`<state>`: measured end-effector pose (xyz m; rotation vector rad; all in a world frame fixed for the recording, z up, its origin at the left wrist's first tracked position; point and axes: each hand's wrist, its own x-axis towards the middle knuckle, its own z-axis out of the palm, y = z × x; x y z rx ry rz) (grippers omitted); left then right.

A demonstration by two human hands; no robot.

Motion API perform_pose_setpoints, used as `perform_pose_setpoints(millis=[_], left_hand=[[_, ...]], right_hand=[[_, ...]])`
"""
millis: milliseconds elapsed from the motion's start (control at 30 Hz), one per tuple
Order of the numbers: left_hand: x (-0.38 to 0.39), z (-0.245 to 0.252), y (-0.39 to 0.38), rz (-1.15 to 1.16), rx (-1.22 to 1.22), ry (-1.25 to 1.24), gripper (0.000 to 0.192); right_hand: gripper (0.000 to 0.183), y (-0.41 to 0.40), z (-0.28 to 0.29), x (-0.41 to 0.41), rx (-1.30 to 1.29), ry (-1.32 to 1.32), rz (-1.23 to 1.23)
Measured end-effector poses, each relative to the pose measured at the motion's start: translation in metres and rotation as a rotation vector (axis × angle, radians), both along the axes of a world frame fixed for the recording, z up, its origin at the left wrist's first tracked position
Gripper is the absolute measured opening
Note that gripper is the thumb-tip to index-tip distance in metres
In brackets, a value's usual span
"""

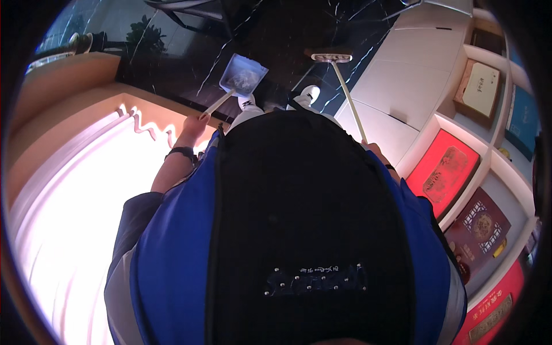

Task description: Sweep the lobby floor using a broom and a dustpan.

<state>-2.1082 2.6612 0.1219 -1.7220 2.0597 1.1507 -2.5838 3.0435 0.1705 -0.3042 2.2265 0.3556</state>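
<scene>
My left hand (195, 127) grips the pale handle of a blue-grey dustpan (230, 71). Some whitish, translucent material (244, 80) shows inside the pan, too unclear to name. At the right, my right hand (376, 151) is closed around the top of a long cream-coloured handle (348, 96), partly hidden by my clothing. That handle runs down to a broom head (331, 57) on the dark floor, ahead of my right shoe (308, 94). The dustpan lies just beyond my left shoe (247, 102).
White-veined black floor (276, 39) stretches ahead. Bright sheer curtains (73, 224) hang by a tan ledge (82, 92) on the left. White cabinets (401, 69) and shelves with a red box (444, 172) and a wooden-sided box (478, 90) line the right. Black furniture legs (194, 13) stand at the top.
</scene>
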Motion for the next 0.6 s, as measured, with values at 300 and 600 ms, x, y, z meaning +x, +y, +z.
perform_pose_setpoints(millis=[300,600], left_hand=[[0.039,0.008,0.011,0.075,0.007,0.032,0.047],[0.024,0.043,0.025,0.167,0.034,-0.066,0.043]], right_hand=[[0.056,-0.086,0.045,0.016,-0.124,0.242,0.299],[0.043,-0.173,0.082,0.004,-0.095,0.145,0.484]])
